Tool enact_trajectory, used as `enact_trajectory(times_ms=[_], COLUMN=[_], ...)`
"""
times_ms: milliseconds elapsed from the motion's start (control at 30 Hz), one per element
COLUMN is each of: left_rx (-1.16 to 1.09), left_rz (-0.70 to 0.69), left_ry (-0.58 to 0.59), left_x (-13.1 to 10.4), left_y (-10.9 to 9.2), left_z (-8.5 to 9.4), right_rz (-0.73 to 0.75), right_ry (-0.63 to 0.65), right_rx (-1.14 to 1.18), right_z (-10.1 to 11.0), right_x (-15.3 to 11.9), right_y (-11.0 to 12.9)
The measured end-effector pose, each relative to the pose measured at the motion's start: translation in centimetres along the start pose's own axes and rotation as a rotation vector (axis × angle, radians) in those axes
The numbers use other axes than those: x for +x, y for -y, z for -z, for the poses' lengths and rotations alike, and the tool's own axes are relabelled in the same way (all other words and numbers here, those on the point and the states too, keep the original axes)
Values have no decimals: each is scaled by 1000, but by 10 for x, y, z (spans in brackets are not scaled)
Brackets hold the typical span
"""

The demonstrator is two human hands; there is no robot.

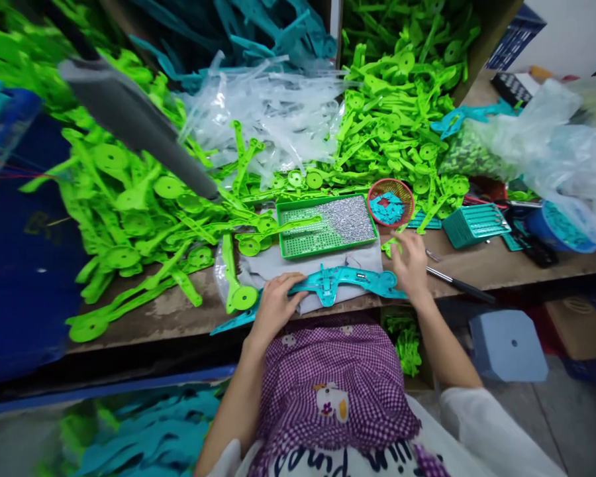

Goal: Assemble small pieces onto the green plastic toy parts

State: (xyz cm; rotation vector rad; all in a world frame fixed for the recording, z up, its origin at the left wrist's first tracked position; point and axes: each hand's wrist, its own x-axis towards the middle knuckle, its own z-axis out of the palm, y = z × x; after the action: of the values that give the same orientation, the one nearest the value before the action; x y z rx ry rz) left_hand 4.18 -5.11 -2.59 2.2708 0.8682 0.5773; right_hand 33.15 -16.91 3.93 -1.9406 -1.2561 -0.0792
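Observation:
My left hand [279, 301] is closed around the left part of a long turquoise plastic part [328, 286] with a raised bracket at its middle. This part lies across a grey cloth [300, 261] near the table's front edge. Past its right end, my right hand [411, 266] has its fingertips pinched at a small green plastic piece [391, 247]; the fingers partly cover it. Beyond the cloth is a green perforated tray [298, 248] with many small silvery pieces [350, 220] in it. A red basket [411, 204] beside the tray contains small turquoise pieces [386, 208].
Bright green plastic arms [129, 192] are heaped at left and back, with clear plastic strips [273, 106] among them. A grey bar [139, 126] hangs over the left side. To the right are a black-handled screwdriver [461, 285], a teal box [477, 225] and a blue tub [561, 232].

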Motion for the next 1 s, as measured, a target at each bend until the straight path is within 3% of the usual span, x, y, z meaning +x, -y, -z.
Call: enact_trajectory(times_ms=[100,200,333,567,767,833,1000], left_rx=[5,4,-34,-5,33,42,32], left_rz=[18,16,-5,-154,-353,-371,-405], left_ry=[3,15,26,-116,-201,-221,-238], left_x=[2,3,1,18,22,19,21], left_y=[2,1,-9,-43,-54,-54,-58], left_z=[-1,2,9,-3,-20,-25,-40], right_rz=[-71,-118,-99,-131,-161,-205,-353], right_ry=[166,322,498,449,513,446,135], right_rx=[64,-38,-46,91,74,111,290], right_z=[-5,-29,-50,-36,6,21,41], right_x=[-22,-13,-3,-28,-34,-41,-63], right_y=[26,46,49,51,40,33,20])
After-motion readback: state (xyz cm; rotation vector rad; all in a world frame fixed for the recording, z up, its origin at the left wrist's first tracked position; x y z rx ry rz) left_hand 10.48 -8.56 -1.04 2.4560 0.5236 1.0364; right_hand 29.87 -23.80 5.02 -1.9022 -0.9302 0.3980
